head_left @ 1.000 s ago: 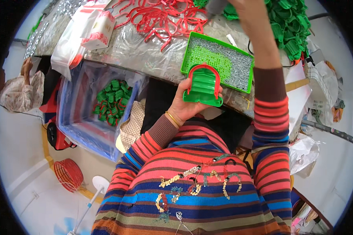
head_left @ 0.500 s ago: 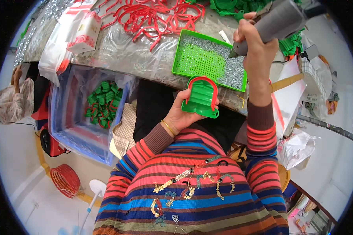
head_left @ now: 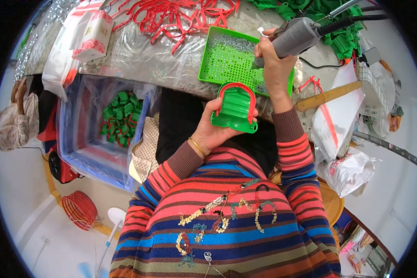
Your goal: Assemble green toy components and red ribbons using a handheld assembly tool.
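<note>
A crate (head_left: 104,170) stood by the plastic-covered tabletop (head_left: 129,58). Left hand (head_left: 212,129) gripped the piece (head_left: 235,110), arched end away; right hand (head_left: 278,67) clasped the tool (head_left: 294,39), tip slanting left.

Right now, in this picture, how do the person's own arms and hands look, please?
The long knitted sleeves have stripes of coral red, brown, navy and bright blue, and end in plain brown cuffs. The left hand and right hand wear no gloves. A thin gold-coloured bangle sits just past the left cuff; none shows on the right.
</note>
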Motion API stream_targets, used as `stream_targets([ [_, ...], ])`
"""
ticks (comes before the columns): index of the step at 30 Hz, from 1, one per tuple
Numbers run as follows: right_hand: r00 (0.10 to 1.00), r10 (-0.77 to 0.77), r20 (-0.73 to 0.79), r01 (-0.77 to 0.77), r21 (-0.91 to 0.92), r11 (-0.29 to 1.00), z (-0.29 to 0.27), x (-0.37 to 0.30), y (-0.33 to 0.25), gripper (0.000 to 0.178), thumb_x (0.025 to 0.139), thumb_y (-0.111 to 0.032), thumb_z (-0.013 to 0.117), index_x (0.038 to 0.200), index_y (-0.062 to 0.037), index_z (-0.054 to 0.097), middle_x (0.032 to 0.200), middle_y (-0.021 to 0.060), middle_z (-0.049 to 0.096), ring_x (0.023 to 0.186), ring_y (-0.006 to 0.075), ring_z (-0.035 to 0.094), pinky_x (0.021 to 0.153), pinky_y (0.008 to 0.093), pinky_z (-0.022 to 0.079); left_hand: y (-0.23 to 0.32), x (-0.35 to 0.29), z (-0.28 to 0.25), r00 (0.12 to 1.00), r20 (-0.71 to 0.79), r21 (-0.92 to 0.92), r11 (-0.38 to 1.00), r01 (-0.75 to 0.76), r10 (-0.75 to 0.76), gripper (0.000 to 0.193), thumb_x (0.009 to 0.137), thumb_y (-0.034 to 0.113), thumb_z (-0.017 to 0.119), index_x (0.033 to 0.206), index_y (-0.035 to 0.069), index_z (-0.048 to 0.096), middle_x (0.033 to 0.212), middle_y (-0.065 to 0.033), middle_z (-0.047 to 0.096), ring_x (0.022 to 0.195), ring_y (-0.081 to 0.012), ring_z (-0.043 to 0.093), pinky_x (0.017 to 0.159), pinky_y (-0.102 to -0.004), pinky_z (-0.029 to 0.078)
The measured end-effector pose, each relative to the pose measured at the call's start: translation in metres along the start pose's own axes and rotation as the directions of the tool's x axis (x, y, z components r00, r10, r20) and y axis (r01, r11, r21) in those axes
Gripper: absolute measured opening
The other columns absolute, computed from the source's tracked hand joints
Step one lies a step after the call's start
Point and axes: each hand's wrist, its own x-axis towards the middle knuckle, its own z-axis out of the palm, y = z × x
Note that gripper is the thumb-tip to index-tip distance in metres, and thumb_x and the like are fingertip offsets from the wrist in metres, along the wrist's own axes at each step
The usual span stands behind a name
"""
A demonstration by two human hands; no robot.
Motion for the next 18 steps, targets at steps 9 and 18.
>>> stream_targets([
  [9, 0.999, 0.027, -0.029, -0.028, -0.028, 0.999, 0.003, -0.005, 0.009, 0.016, 0.083, 0.0, 0.059, 0.098, 0.0028, 0.053, 0.071, 0.0038, 0.054, 0.058, 0.0115, 0.052, 0.056, 0.0264, 0.044, 0.001, -0.001, 0.001, 1.0, -0.027, 0.013, 1.0, 0.0, 0.001, 0.069, 0.084, 0.043, 0.058, 0.133, -0.002, 0.039, 0.126, -0.0282, 0.048, 0.116, -0.0385, 0.05, 0.1, -0.0477, 0.041],
  [18, 1.0, 0.006, -0.024, -0.007, -0.023, 1.0, 0.004, -0.006, 0.014, 0.015, 0.084, 0.0, 0.057, 0.097, 0.0029, 0.052, 0.071, 0.0036, 0.053, 0.058, 0.0118, 0.051, 0.056, 0.0264, 0.043, 0.001, -0.003, 0.002, 1.0, -0.025, 0.0, 1.0, -0.01, 0.01, 0.07, 0.084, 0.043, 0.059, 0.134, -0.002, 0.038, 0.126, -0.029, 0.048, 0.115, -0.0385, 0.051, 0.1, -0.0472, 0.041],
])
